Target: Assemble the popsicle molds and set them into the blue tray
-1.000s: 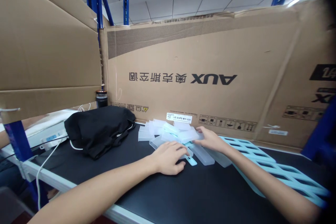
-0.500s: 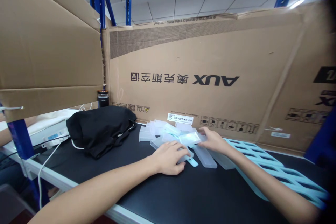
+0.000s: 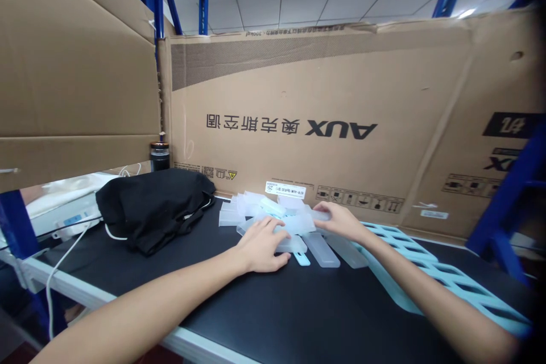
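On the black table surface lies a loose pile of translucent plastic boxes (image 3: 232, 215), long and narrow, several of them overlapping. My left hand (image 3: 262, 245) rests on the near side of the pile with its fingers spread. One translucent box (image 3: 292, 244) has its end between that thumb and index finger, without a clear grip. At the pile's right side, my right hand (image 3: 336, 220) pinches the end of another translucent box (image 3: 319, 215). Light blue strips show among the boxes, one blue strip (image 3: 302, 259) sticking out in front. Farther right, two more boxes lie below my right wrist.
A light blue slotted rack (image 3: 464, 281) lies to the right, partly under my right forearm. Black cloth (image 3: 149, 205) is bunched at left, near a dark jar (image 3: 160, 156) and a white cable (image 3: 51, 296). A large cardboard panel (image 3: 298, 79) stands behind; blue posts frame the table.
The view has shifted slightly, moving most things left in the picture. My right hand now shows a box between its fingers. My left hand has drawn back a little, uncovering more of the front box.
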### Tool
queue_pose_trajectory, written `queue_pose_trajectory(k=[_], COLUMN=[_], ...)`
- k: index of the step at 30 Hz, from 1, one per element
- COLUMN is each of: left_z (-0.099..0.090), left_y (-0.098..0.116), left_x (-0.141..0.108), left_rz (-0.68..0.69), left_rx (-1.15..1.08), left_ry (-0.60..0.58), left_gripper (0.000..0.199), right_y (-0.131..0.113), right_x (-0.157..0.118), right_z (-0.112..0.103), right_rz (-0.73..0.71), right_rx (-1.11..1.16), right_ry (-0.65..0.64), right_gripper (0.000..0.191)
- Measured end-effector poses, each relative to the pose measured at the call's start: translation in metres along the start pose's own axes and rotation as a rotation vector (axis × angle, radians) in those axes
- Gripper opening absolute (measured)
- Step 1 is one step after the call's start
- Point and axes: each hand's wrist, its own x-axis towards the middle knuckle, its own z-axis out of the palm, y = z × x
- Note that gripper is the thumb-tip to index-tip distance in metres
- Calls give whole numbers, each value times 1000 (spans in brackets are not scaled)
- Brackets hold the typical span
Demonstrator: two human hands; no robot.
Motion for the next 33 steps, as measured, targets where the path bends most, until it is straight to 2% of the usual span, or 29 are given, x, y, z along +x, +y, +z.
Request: queue_pose_trajectory(k=[5, 8, 11, 14, 18, 21, 24, 28, 30, 33], left_z=[3, 0, -5, -10, -12, -12, -11, -10, -11, -16], left_y=[-2, -1, 3, 9, 14, 11, 4, -7, -11, -14], left_x=[-1, -1, 0, 0, -1, -2, -1, 0, 0, -2], left_rz=[-16, -27, 77, 241, 349, 378, 427, 474, 457, 443], left_rx=[7, 15, 15, 16, 29, 25, -39, -246, -333, -419], left_ry=[6, 24, 28, -12, -83, -95, -96, -140, -164, -180], left_gripper=[42, 43, 44, 33, 20, 19, 26, 28, 24, 6], right_y=[-15, -27, -41, -60, -82, -86, -83, -76, -73, -72], right_x=[-6, -13, -23, -36, -53, -58, -58, -56, -55, -53], right_z=[-24, -42, -57, -65, -60, -54, -50, -42, -37, -34], right_rz=[50, 47, -16, -114, -267, -290, -289, -320, -312, -295], right_rx=[31, 47, 96, 112, 151, 188, 193, 120, 77, 48], right_ry=[220, 273, 194, 64, -151, -311, -304, -291, -260, -183], right_gripper=[38, 42, 42, 39, 32, 32, 35, 29, 26, 25])
